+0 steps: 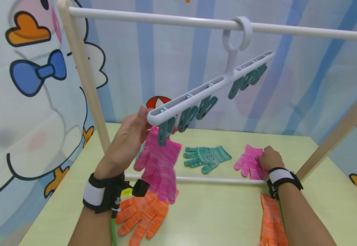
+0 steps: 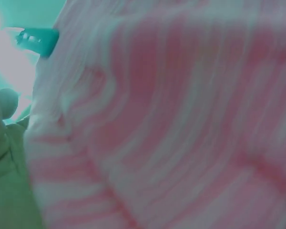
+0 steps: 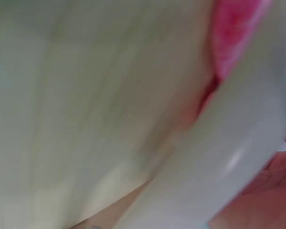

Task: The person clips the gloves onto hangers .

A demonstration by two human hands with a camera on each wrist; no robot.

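Observation:
My left hand (image 1: 124, 140) grips the near end of a white clip hanger (image 1: 194, 94), thumb at its tip and fingers partly hidden behind it. A pink striped knit glove (image 1: 161, 164) hangs fingers-down below the end green clip (image 1: 166, 131), close by this hand. In the left wrist view that pink glove (image 2: 171, 114) fills most of the picture. At the right, my right hand (image 1: 272, 159) pinches the edge of a second pink glove (image 1: 250, 162) on the table; its fingertips are largely hidden. The right wrist view catches a bit of this pink glove (image 3: 233, 36) behind a white bar.
The hanger hooks over a white top rail (image 1: 166, 18) between wooden posts; a low white bar (image 1: 215, 180) crosses the table. A green glove (image 1: 207, 158) lies mid-table, another peeks out behind the hanging one. Orange gloves lie at front left (image 1: 144, 215) and front right (image 1: 273, 218).

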